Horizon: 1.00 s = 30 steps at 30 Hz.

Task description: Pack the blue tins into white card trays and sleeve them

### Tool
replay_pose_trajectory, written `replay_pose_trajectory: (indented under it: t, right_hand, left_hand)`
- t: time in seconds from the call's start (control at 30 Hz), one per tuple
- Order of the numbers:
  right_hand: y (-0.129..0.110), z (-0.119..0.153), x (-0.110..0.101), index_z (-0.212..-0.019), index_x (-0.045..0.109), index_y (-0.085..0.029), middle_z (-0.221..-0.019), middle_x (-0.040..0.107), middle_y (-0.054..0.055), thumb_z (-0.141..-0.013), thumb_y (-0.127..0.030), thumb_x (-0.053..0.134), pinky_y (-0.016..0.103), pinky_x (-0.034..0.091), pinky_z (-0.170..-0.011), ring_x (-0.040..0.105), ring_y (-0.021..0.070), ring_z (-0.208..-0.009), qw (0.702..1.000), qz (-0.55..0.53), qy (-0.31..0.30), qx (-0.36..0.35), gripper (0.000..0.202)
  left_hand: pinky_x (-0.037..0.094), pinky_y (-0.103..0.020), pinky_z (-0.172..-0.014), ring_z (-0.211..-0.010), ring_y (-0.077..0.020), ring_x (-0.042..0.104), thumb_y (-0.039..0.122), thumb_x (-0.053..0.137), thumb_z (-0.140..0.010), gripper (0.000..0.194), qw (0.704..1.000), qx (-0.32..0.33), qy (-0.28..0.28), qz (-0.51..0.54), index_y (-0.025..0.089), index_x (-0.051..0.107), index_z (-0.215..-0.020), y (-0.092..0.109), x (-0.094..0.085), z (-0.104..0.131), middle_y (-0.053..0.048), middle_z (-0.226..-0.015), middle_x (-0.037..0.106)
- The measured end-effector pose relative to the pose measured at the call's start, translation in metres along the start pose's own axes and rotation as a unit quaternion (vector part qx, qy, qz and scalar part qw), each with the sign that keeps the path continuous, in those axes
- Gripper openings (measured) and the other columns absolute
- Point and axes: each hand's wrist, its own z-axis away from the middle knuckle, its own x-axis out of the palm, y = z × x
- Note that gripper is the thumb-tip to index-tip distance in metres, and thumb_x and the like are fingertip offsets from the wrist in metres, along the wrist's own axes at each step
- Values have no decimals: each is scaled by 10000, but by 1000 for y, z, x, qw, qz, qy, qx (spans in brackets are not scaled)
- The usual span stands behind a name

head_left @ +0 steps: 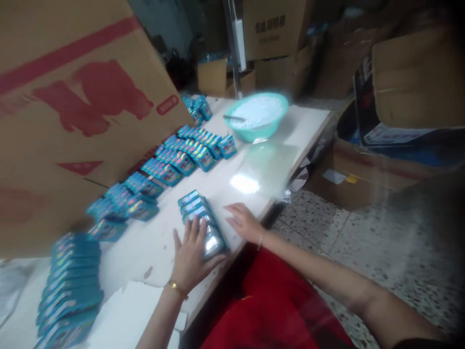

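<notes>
A short row of small teal boxes (pixel 194 206) lies on the white table in front of me. Over the near end of that row is my left hand (pixel 192 247), fingers spread, its fingertips on or just above the boxes; contact is hard to judge. To the right of the row, my right hand (pixel 243 222) hovers by the table edge with fingers stretched out and nothing in them. The picture is blurred, so the print on the boxes cannot be read.
More teal boxes (pixel 167 172) stand in rows along a large cardboard carton (pixel 83 121), with a long stack (pixel 70 281) at near left. A green basin (pixel 250 133) of white material holds a utensil. A clear sheet (pixel 267 162) lies at the table's right edge. Open cartons (pixel 417 82) stand right.
</notes>
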Motion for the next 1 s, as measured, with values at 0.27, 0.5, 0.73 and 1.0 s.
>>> replay_pose_trajectory:
  t: [0.27, 0.5, 0.73, 1.0]
  right_hand:
    - [117, -91, -102, -901, 611, -187, -949, 598, 81, -802, -387, 632, 345, 353, -821, 477, 242, -934, 949, 276, -65, 140, 224]
    - [134, -91, -96, -834, 603, -194, -905, 613, 58, -867, -275, 559, 297, 362, -817, 508, 200, -901, 950, 273, -99, 116, 98]
    - [140, -101, -94, -879, 596, -165, -874, 621, 70, -901, -185, 472, 280, 372, -765, 526, 182, -833, 952, 267, -100, 113, 128]
    - [139, -96, -101, -896, 584, -184, -897, 582, 51, -848, -334, 592, 271, 374, -785, 505, 188, -879, 954, 257, -132, 78, 158]
  left_hand:
    - [231, -533, -1109, -1404, -290, 190, 446, 497, -871, 708, 978, 72, 9, 197, 252, 168, -1467, 59, -27, -4, -121, -1525, 220]
    - [234, -575, -1109, -1380, -296, 263, 410, 510, -870, 570, 931, 152, -88, 321, 246, 358, -1394, 93, 0, -38, -127, -1465, 354]
    - [215, -545, -1129, -1343, -267, 345, 368, 527, -862, 523, 913, 132, -127, 363, 218, 420, -1351, 95, 12, -54, -130, -1431, 405]
    - [221, -527, -1131, -1289, -243, 420, 365, 536, -851, 489, 905, 109, -138, 388, 240, 462, -1318, 96, 25, -46, -102, -1387, 465]
